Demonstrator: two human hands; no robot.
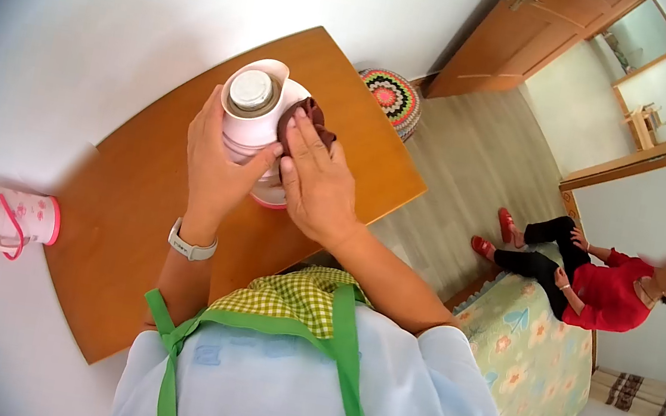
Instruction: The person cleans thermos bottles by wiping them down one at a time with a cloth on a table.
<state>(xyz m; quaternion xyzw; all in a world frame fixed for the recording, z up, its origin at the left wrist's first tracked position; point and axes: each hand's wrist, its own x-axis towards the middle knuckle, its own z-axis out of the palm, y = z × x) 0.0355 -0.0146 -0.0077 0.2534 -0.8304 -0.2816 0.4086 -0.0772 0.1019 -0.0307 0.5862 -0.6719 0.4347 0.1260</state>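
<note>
A pale pink and white thermos flask (251,133) with a white stopper (251,90) in its top stands on the wooden table in front of me. My left hand (217,157) is wrapped round the flask's left side, thumb across its front. A dark brown cloth (310,108) lies against the right side of the flask, by its white handle. My right hand (320,189) presses this cloth to the flask with its fingers over it. Part of the cloth and the flask's lower body are hidden behind my hands.
The wooden table (115,261) carries a second pink thermos flask (31,218) at its far left end. A crocheted stool (389,99) stands past the far edge. To the right, a person in red (612,291) sits on a flowered bed (531,361). A wooden door (521,37) is open.
</note>
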